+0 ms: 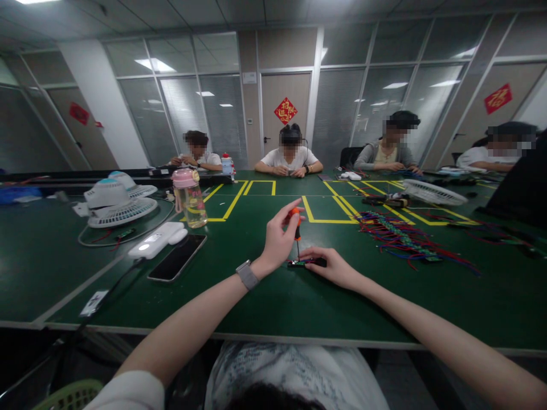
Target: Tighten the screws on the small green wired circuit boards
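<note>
Now | left hand clamped on orange-handled screwdriver, upright | right hand gripping small dark board

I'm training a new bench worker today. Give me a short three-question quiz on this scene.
1. True or false: the left hand holds the orange screwdriver upright.
2. What does the right hand hold against the green table? A) a phone B) the small dark part C) a bottle
3. Fill in: the bundle of coloured wires lies to the ___ of both hands.
Key: 1 true; 2 B; 3 right.
</note>
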`<state>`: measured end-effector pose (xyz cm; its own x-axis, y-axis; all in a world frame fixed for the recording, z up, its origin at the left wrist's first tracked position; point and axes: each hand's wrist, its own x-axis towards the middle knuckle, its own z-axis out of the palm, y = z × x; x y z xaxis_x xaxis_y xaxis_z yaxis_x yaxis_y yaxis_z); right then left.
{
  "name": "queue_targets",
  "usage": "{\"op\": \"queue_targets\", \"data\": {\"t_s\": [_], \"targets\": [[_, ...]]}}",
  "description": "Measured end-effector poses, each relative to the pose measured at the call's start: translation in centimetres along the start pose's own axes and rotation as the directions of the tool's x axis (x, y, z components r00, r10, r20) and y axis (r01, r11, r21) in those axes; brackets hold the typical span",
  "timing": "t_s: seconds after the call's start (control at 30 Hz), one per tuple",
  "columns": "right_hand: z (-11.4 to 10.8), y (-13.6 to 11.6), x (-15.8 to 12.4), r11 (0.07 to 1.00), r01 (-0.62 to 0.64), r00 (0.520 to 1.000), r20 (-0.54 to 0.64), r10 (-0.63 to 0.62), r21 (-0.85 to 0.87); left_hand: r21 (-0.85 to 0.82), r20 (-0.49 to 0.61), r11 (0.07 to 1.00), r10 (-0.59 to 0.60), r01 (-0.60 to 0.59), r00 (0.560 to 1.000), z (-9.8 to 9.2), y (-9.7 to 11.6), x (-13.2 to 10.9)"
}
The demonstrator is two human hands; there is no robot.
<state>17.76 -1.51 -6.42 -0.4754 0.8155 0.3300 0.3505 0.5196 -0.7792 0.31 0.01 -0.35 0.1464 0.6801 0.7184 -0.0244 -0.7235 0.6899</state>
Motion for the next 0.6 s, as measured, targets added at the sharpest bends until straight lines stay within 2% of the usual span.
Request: {"op": "queue_targets", "data": {"t_s": [0.17, 0.23, 0.37, 0.43, 0.6], "targets": [[0.00, 0.09, 0.01, 1.000, -0.007, 1.000, 0.015, 0.007, 0.012, 0.231, -0.065, 0.970, 0.094, -0.077, 0.993, -0.20, 0.51, -0.09], [-0.01, 0.07, 0.01, 1.000, -0.005, 1.000, 0.015, 0.005, 0.016, 0.231, -0.059, 0.970, 0.092, -0.076, 0.994, -0.21, 0.58, -0.13], [0.00, 0.04, -0.02, 1.000, -0.001, 1.000, 0.013, 0.000, 0.014, 0.057, 0.000, 0.997, 0.056, -0.056, 0.998, -0.06, 0.21, -0.11], [0.02, 0.12, -0.03, 1.000, -0.005, 1.000, 0.007, 0.005, 0.011, 0.029, -0.004, 0.999, 0.042, -0.042, 0.999, -0.02, 0.05, -0.08], [0.13, 0.51, -0.03, 1.000, -0.016, 1.000, -0.010, 0.016, 0.011, 0.217, -0.061, 0.971, 0.119, -0.103, 0.991, -0.17, 0.25, -0.01]]}}
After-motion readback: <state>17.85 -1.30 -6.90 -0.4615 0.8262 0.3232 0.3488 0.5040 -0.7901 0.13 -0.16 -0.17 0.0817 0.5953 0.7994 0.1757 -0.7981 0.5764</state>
